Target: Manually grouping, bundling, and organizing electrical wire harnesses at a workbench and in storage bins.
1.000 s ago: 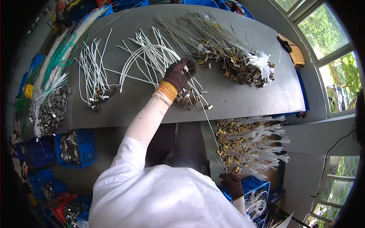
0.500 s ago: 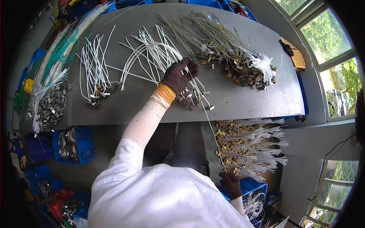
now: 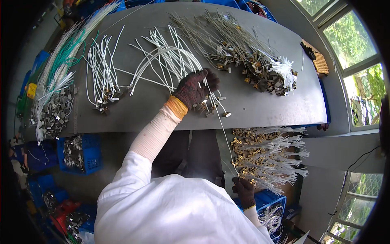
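Observation:
My left hand [image 3: 196,87], in a dark knit glove with an orange cuff, is closed around a bundle of white wires [image 3: 166,55] on the grey table. Small metal connectors [image 3: 209,109] at the wire ends lie just below its fingers. From that hand a single long thin wire [image 3: 226,140] runs down past the table's edge. My right hand [image 3: 244,191], gloved alike, pinches the lower end of this wire beside my body. Its fingertips partly hide that end.
Another white wire bunch [image 3: 101,69] lies to the left, with a long bundle [image 3: 57,81] beyond it. Grey wires with metal ends [image 3: 252,61] spread across the right. Brass-ended bundles [image 3: 268,154] are stacked below the table's right side. Blue crates [image 3: 91,156] stand beneath.
My left hand has shifted slightly right with the wires, which now arch more. My right hand has risen a little, still on the thin wire.

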Motion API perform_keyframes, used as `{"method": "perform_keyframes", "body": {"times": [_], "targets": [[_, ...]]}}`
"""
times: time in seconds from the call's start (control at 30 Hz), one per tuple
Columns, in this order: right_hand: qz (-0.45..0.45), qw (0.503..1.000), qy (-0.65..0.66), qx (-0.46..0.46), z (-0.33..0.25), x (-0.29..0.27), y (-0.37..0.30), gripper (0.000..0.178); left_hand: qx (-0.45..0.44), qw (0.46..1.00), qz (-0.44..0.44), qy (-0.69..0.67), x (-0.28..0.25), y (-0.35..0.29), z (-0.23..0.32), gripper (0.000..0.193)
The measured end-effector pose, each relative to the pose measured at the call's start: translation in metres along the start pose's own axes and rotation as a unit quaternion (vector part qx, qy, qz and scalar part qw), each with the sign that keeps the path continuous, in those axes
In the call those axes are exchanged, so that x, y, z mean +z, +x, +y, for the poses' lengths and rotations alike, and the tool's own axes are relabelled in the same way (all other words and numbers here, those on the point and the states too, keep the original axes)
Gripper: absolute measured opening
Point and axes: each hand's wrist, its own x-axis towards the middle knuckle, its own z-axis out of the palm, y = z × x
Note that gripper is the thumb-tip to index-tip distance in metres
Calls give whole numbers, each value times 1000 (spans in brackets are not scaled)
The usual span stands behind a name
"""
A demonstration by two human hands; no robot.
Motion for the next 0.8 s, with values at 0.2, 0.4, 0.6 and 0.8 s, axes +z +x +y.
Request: {"method": "perform_keyframes", "body": {"times": [0.2,0.4,0.6,0.8], "targets": [[-63,982,-62,-165,-43,57,73,31,-129,988,-14,90,2,-47,-30,22],[10,802,-271,-532,-146,125,117,31,-23,944,-110,310,-12,-102,-41,24],[-90,880,-81,-460,-171,145,108,49,80,947,-98,296,-12,-106,-23,30],[-167,893,249,-337,-189,154,113,64,154,698,-84,695,3,-107,-26,27]]}}
